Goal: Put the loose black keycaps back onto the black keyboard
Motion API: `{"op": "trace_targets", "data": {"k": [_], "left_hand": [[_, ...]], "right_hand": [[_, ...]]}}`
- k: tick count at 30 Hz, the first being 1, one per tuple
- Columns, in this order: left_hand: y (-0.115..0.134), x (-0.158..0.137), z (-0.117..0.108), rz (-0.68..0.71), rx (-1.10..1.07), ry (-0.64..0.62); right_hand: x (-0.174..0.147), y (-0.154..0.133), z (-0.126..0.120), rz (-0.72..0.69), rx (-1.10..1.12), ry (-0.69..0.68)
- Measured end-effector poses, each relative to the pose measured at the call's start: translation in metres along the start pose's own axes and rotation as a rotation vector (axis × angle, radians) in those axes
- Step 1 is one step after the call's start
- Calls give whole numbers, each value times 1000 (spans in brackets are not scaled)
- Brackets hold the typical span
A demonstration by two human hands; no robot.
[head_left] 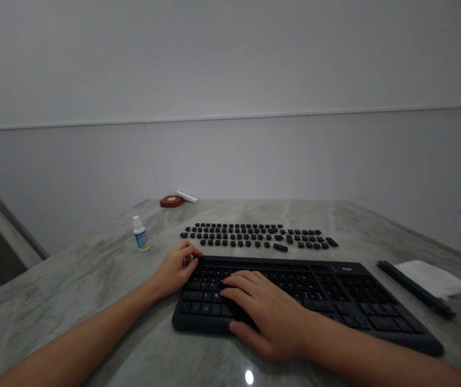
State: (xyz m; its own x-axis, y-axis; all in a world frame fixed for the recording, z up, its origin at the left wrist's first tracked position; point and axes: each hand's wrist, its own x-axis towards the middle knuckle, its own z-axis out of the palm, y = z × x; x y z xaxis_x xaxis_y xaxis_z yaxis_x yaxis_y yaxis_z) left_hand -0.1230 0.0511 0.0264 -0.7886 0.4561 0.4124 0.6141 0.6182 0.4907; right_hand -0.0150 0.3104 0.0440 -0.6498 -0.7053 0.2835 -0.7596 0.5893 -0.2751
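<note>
A black keyboard (323,293) lies slightly askew on the grey marbled table. At its far left corner is my left hand (176,269), fingers bent around the edge and thumb on the keys, gripping the keyboard. My right hand (268,317) rests over the left half, palm down. Its fingers are stretched out over the keys, and the thumb is apart near the front edge. What lies beneath the palm is hidden. Beyond the keyboard, loose black keycaps (232,236) are laid out in several rows, with longer ones toward the right.
A small white bottle with a blue label (142,239) stands at the left. Toward the wall lie a reddish-brown box (171,201) and a white flat piece (187,196). Right of the keyboard are a long black bar (413,287) and white paper or cloth (432,277).
</note>
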Motion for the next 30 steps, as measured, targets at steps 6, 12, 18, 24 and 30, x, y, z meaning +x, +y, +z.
{"op": "trace_targets", "data": {"k": [6,12,18,24,30], "left_hand": [[-3,1,0,-73,13,29],[-35,26,5,-394,105,199],[-42,37,10,-367,186,245],[-37,31,11,-117,217,153],[-43,35,12,-29,261,38]], "right_hand": [[0,0,2,6,21,24],[0,-2,2,18,35,32],[1,-1,1,20,37,18],[0,-1,1,13,41,29],[-1,-2,1,11,33,32]]}}
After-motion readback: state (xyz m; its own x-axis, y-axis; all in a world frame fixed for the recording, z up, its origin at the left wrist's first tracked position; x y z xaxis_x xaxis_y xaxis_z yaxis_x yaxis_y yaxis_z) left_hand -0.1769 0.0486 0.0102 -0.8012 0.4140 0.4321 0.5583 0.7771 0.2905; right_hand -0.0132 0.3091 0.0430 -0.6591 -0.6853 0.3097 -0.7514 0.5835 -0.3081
